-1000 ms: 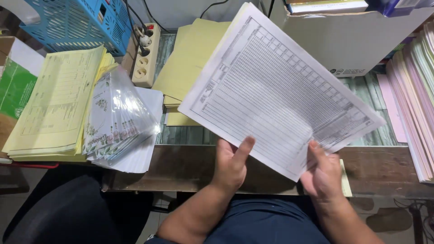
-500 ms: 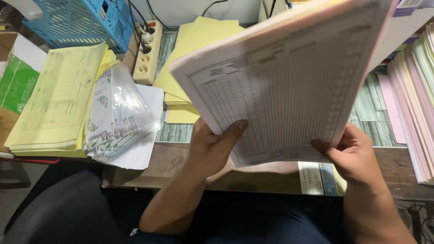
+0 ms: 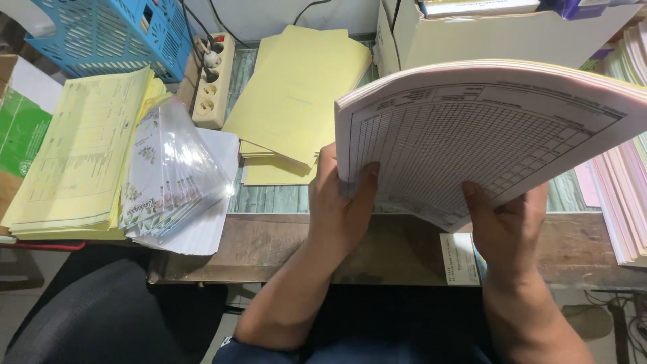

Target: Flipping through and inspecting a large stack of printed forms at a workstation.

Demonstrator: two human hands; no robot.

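Place: an office desk for paperwork.
Signs: stacked yellow paper forms (image 3: 81,155), thick gridded form sheaf (image 3: 485,135), white power strip (image 3: 213,84).

Two bare forearms enter from the bottom of the frame, no watch, rings or bands visible. Left hand (image 3: 344,209) and right hand (image 3: 509,226) ungloved. Dark blue short sleeve edge at lower centre-left. Dark clothing over the lap between the arms, lower centre.
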